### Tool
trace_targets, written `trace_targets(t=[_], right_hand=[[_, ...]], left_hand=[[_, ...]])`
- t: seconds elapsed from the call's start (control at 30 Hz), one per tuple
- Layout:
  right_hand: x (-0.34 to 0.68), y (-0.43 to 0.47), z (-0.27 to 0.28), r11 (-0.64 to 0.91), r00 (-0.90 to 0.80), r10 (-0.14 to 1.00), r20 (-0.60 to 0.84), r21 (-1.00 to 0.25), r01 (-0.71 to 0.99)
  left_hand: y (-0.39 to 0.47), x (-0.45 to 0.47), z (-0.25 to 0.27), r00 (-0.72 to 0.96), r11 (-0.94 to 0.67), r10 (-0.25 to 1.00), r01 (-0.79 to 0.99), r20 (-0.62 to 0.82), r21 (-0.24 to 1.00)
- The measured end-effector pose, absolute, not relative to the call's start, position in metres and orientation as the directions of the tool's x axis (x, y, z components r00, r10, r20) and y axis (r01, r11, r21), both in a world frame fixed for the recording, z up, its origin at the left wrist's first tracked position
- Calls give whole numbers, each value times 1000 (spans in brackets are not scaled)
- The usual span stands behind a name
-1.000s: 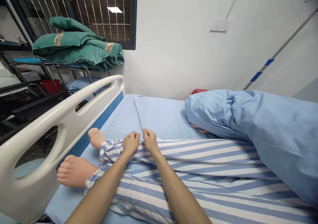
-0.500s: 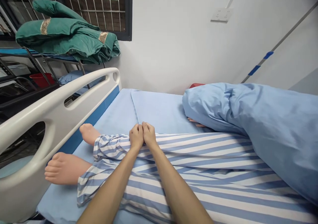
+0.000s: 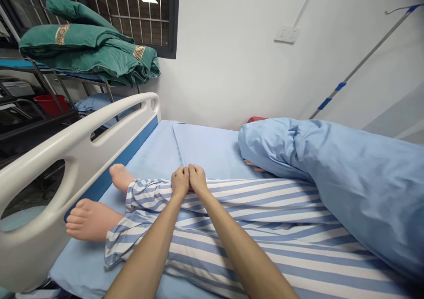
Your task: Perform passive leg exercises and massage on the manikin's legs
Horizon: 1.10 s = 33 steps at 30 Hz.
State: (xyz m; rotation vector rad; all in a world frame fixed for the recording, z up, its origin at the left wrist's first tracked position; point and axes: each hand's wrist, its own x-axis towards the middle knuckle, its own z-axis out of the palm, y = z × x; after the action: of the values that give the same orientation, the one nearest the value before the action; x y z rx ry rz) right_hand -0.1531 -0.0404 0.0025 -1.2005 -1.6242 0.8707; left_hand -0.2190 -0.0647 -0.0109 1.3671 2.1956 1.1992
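There I had the left hand point(image 3: 180, 182) and right hand point(image 3: 198, 179), curled and touching each other, over the striped trousers point(image 3: 258, 194), right of the footboard point(image 3: 96, 157), though whether they clamped cloth I couldn't tell!

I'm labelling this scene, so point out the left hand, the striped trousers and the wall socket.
Left hand point(image 3: 180, 181): head view, back of the hand.
Striped trousers point(image 3: 261, 195): head view, fabric of the farther leg.
Wall socket point(image 3: 287, 35): head view, middle of the faceplate.
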Motion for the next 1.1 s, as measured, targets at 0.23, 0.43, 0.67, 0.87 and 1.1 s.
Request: trace_targets(t=[0.23, 0.43, 0.67, 0.87, 1.1], right_hand=[[-123, -32, 19, 455, -240, 890, 389, -803, 384], [-116, -31, -13, 400, -158, 916, 368, -829, 390], [-113, -26, -12, 339, -72, 941, 331, -916, 215], [-109, -26, -11, 328, -49, 944, 325, -940, 92], [-108, -24, -11, 264, 21, 964, 264, -964, 22]], left_hand=[[-66, -214, -11, -521, 238, 833, 644, 188, 727], [-65, -211, -15, -492, 215, 841, 685, 226, 696], [-65, -207, -11, -493, 214, 844, 670, 211, 711], [-49, -183, 20, -509, 25, 814, 515, 282, 857], [-47, -163, 7, -497, 103, 845, 513, 198, 852]])
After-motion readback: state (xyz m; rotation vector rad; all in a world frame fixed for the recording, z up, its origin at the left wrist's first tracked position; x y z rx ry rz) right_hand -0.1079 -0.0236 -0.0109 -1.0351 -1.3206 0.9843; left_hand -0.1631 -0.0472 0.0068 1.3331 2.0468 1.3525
